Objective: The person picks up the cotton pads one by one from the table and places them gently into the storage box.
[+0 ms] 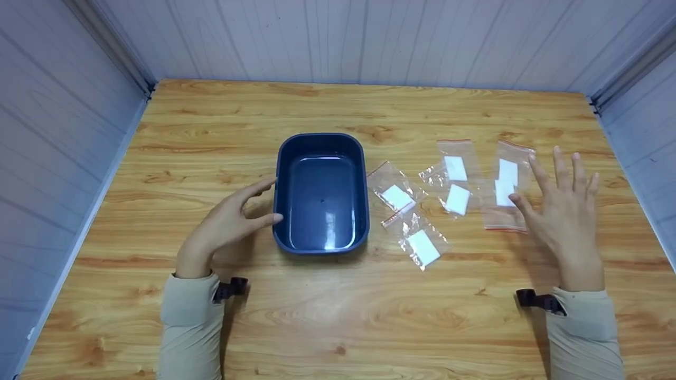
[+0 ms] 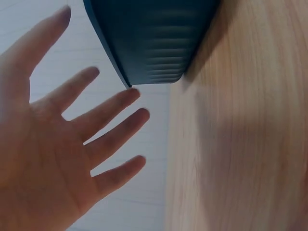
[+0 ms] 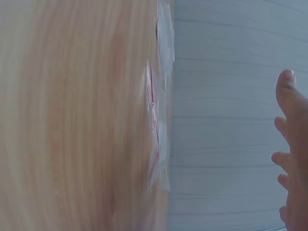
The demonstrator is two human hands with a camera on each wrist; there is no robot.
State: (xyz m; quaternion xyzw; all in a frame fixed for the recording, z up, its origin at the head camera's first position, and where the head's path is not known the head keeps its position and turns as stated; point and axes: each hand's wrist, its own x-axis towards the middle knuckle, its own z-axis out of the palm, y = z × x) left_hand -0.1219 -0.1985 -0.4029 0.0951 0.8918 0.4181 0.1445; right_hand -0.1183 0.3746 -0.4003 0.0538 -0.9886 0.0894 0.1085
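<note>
A dark blue plastic bin stands on the table with nothing inside. At its left rim my left hand is spread, fingers extended; in the left wrist view the fingertips reach near the rim of the bin, and whether they touch it I cannot tell. Several clear zip bags lie right of the bin, each around a white rectangular piece. My right hand hovers with spread fingers over the right edge of the rightmost bags, holding nothing. From the side, a red-striped zip bag appears below that hand.
Two zip bags lie close to the bin's right side, partly overlapping. More bags overlap in the middle of the group. The wooden table is bordered by pale panels at the back and both sides.
</note>
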